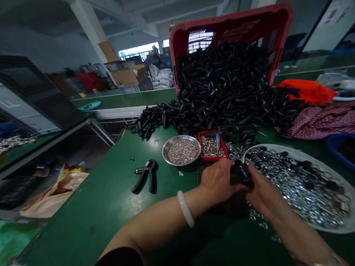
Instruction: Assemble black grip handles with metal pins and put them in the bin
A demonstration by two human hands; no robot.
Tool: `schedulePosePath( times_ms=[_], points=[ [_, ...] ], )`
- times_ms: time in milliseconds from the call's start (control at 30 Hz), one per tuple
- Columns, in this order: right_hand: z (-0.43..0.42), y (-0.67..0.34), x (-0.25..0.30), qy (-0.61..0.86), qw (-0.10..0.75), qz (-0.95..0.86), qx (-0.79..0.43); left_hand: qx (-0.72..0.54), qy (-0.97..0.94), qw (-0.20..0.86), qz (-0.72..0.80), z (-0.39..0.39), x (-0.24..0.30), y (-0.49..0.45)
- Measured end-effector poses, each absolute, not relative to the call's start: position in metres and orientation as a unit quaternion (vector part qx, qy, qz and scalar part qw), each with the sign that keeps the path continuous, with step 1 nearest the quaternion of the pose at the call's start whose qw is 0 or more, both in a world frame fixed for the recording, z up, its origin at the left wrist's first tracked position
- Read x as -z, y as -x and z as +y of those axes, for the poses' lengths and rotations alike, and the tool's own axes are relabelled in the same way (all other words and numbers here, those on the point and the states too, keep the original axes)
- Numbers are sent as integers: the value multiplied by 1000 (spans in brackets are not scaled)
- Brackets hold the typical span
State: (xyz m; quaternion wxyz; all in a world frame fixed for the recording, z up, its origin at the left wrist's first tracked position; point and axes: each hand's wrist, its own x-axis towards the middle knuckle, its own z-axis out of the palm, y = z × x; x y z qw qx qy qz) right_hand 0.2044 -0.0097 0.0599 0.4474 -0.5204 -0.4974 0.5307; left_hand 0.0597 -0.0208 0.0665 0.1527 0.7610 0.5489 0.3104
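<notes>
My left hand [217, 181], with a white bangle on its wrist, is closed round a small black part [240, 170]. From the other side my right hand [262, 192] grips the same part, its fingers curled. The part's exact shape is blurred and partly covered by the fingers. Just beyond my hands stands a red tray [213, 159] of small metal pins, with a blue-handled screwdriver [217, 139] lying in it. A steel bowl [164, 150] full of tiny metal pieces sits to its left. Farther left lies a black hand grip exerciser [146, 175] with two handles.
A tipped red crate [174, 55] spills a heap of black handles [219, 88] across the back. At right is a wide white tray [341, 225] of shiny metal parts. Loose nuts [253, 214] lie beside it. A checked cloth [324, 120] and blue basin [334, 142] border the right.
</notes>
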Motion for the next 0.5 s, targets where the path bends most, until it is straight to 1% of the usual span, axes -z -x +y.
schedulePosePath(
  times_ms=[67, 133, 200, 267, 333, 400, 500],
  points=[
    [7, -165, -58, 503, 496, -365, -606, -308, -771, 129, 542, -18, -65, -50],
    [18, -148, -52, 492, 518, -296, -634, -313, -764, 101, 556, -4, -66, -20],
    [20, -145, -45, 492, 492, -282, -661, -297, -725, 56, 619, 20, -68, 30],
    [15, -146, -37, 500, 453, -300, -674, -255, -633, 30, 730, 49, -69, 89],
    [8, -147, -31, 512, 426, -332, -668, -187, -593, 95, 778, 80, -66, 141],
    [4, -146, -28, 517, 410, -360, -659, -164, -617, 144, 756, 107, -59, 170],
    [3, -146, -24, 530, 395, -386, -644, -144, -658, 194, 713, 140, -47, 175]
  ],
)
